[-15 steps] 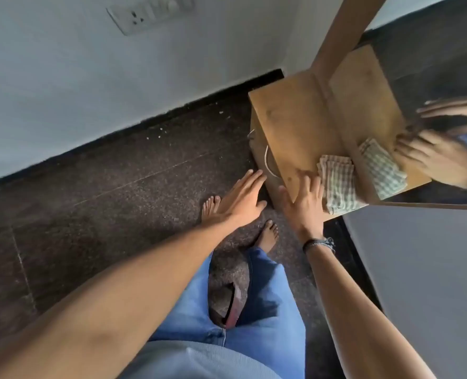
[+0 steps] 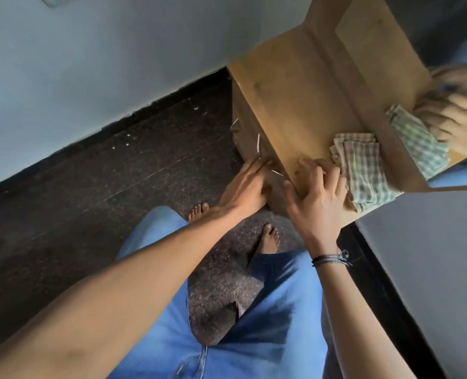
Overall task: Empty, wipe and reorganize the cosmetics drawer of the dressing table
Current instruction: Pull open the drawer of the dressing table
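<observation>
The left hand [image 2: 247,184] has been brought from mid-air to the front of the closed drawer [image 2: 243,124] under the tabletop [image 2: 295,91]. Its fingers are straight by the metal handle [image 2: 258,144] and nothing is gripped, so opening is judged imminent. The right hand [image 2: 318,198] is laid open on the tabletop edge beside the folded cloth [image 2: 363,173]. Two hands and one cloth are counted; no cosmetics are seen.

blue jeans [image 2: 254,337], dark wrist threads [image 2: 330,259]
</observation>
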